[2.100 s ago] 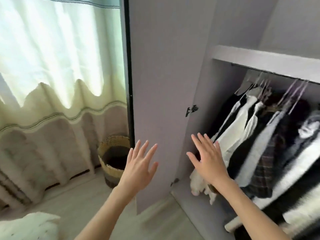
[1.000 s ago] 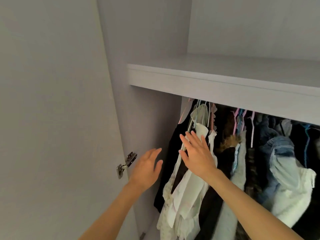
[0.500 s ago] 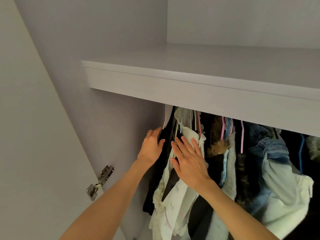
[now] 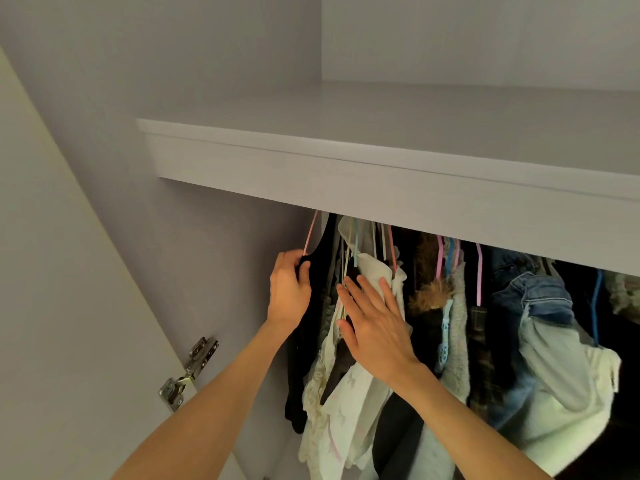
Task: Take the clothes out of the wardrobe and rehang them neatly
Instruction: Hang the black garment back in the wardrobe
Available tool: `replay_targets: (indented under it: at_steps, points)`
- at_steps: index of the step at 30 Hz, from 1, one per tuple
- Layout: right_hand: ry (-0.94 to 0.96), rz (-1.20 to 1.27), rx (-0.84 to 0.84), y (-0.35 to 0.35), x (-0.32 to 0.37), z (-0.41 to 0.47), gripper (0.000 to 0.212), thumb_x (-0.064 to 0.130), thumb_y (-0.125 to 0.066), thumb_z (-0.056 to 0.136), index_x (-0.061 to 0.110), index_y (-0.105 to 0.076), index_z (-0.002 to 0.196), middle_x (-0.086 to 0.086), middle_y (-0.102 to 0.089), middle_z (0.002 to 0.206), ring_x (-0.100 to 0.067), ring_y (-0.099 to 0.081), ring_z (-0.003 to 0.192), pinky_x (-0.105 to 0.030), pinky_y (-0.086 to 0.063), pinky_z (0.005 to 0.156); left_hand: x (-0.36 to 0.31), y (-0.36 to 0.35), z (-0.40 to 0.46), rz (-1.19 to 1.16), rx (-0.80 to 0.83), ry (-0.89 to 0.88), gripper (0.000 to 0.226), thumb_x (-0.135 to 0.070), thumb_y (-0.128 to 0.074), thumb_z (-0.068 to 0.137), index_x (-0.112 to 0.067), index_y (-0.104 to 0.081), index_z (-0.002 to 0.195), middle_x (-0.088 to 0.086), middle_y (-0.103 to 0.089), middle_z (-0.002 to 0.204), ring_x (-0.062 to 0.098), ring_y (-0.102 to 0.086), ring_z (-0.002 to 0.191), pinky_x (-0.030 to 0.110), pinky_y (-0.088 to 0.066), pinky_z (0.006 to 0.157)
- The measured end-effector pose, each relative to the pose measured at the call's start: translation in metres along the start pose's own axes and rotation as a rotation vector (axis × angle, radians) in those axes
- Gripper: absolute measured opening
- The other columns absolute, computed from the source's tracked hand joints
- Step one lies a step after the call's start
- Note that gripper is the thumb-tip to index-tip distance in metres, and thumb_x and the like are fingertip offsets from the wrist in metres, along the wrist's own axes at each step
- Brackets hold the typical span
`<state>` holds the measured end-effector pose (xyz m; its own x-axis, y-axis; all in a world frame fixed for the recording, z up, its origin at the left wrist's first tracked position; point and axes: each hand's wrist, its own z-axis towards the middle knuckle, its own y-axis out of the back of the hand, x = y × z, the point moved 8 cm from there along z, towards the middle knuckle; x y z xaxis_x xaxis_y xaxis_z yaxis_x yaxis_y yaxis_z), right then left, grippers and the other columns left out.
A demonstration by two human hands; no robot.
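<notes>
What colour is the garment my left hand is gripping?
Black, clearest in the head view.

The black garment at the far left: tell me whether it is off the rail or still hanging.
Hanging. The black garment hangs from a pink hanger that runs up behind the shelf; the left hand grips its shoulder.

From my feed I see two bare forearms rising from the bottom edge, no sleeves reaching the wrists. The left hand (image 4: 289,292) and the right hand (image 4: 375,325) carry no rings, watch or bracelet that I can make out. Nails look short and unpainted.
</notes>
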<state>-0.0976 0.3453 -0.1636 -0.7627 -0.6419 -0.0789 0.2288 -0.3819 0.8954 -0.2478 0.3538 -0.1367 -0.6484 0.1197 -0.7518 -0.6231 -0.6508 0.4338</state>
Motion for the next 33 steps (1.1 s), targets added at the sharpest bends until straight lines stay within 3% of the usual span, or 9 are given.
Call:
replay_targets:
  at_steps: [8, 14, 20, 22, 24, 27, 30, 33]
  points:
    - [0.009, 0.009, -0.014, 0.001, -0.007, -0.003, 0.051, 0.032, -0.032, 0.09, 0.008, -0.056, 0.128, -0.009, -0.055, 0.133, -0.025, -0.045, 0.129, -0.047, -0.021, 0.109, -0.01, 0.025, 0.0, 0.041, -0.066, 0.0, 0.019, 0.0, -0.048, 0.093, 0.002, -0.057, 0.109, 0.008, -0.053, 0.102, 0.014, -0.05, 0.088, 0.012, -0.035, 0.077]
    - [-0.011, 0.052, -0.04, 0.004, -0.011, -0.008, 0.053, 0.032, -0.034, 0.087, 0.005, -0.056, 0.127, -0.01, -0.057, 0.131, -0.026, -0.047, 0.127, -0.048, -0.02, 0.108, 0.011, 0.047, -0.067, 0.104, -0.117, 0.083, 0.016, -0.001, -0.048, 0.093, -0.001, -0.056, 0.107, 0.002, -0.049, 0.094, 0.006, -0.048, 0.074, 0.006, -0.033, 0.071]
    - [0.001, 0.101, -0.034, 0.015, 0.009, -0.005, 0.05, 0.032, -0.032, 0.089, 0.003, -0.063, 0.117, -0.016, -0.059, 0.126, -0.032, -0.046, 0.128, -0.049, -0.018, 0.111, 0.019, 0.073, -0.114, 0.158, -0.101, 0.126, 0.011, -0.006, -0.049, 0.093, -0.005, -0.056, 0.103, -0.003, -0.048, 0.088, 0.002, -0.049, 0.076, 0.003, -0.035, 0.07]
    - [0.018, 0.243, -0.042, 0.026, 0.032, -0.005, 0.047, 0.031, -0.033, 0.093, 0.004, -0.062, 0.118, -0.013, -0.06, 0.125, -0.029, -0.048, 0.126, -0.043, -0.024, 0.112, 0.018, 0.08, -0.13, 0.182, -0.089, 0.122, 0.01, -0.009, -0.049, 0.094, -0.007, -0.056, 0.102, -0.005, -0.046, 0.088, 0.001, -0.049, 0.079, 0.003, -0.034, 0.071]
    - [-0.038, 0.583, 0.0, 0.037, 0.054, -0.001, 0.041, 0.029, -0.038, 0.098, 0.006, -0.053, 0.129, -0.008, -0.056, 0.13, -0.023, -0.047, 0.126, -0.031, -0.028, 0.108, 0.016, 0.089, -0.148, 0.199, -0.082, 0.118, 0.011, -0.011, -0.049, 0.094, -0.01, -0.056, 0.102, -0.01, -0.046, 0.088, -0.003, -0.048, 0.083, 0.003, -0.033, 0.074]
    - [-0.23, 1.094, 0.254, 0.032, 0.094, 0.002, 0.04, 0.027, -0.045, 0.097, 0.008, -0.047, 0.132, -0.003, -0.059, 0.121, -0.016, -0.055, 0.113, -0.032, -0.041, 0.102, 0.013, 0.105, -0.184, 0.228, -0.078, 0.133, 0.013, -0.011, -0.05, 0.094, -0.009, -0.058, 0.104, -0.01, -0.047, 0.091, -0.004, -0.049, 0.082, 0.002, -0.034, 0.075]
    - [-0.436, 1.518, 0.34, 0.032, 0.139, -0.009, 0.024, 0.018, -0.049, 0.096, 0.003, -0.057, 0.114, -0.004, -0.066, 0.089, -0.017, -0.065, 0.083, -0.032, -0.056, 0.081, 0.012, 0.131, -0.229, 0.252, -0.111, 0.184, 0.014, -0.014, -0.05, 0.094, -0.01, -0.059, 0.105, -0.014, -0.046, 0.09, -0.002, -0.05, 0.082, 0.004, -0.036, 0.074]
    - [-0.484, 1.604, 0.462, 0.032, 0.183, -0.039, 0.021, 0.012, -0.054, 0.094, -0.002, -0.061, 0.108, -0.009, -0.065, 0.079, -0.016, -0.065, 0.069, -0.021, -0.056, 0.06, 0.011, 0.16, -0.282, 0.278, -0.126, 0.258, 0.017, -0.02, -0.05, 0.094, -0.013, -0.057, 0.108, -0.02, -0.041, 0.089, -0.004, -0.047, 0.085, 0.004, -0.035, 0.073]
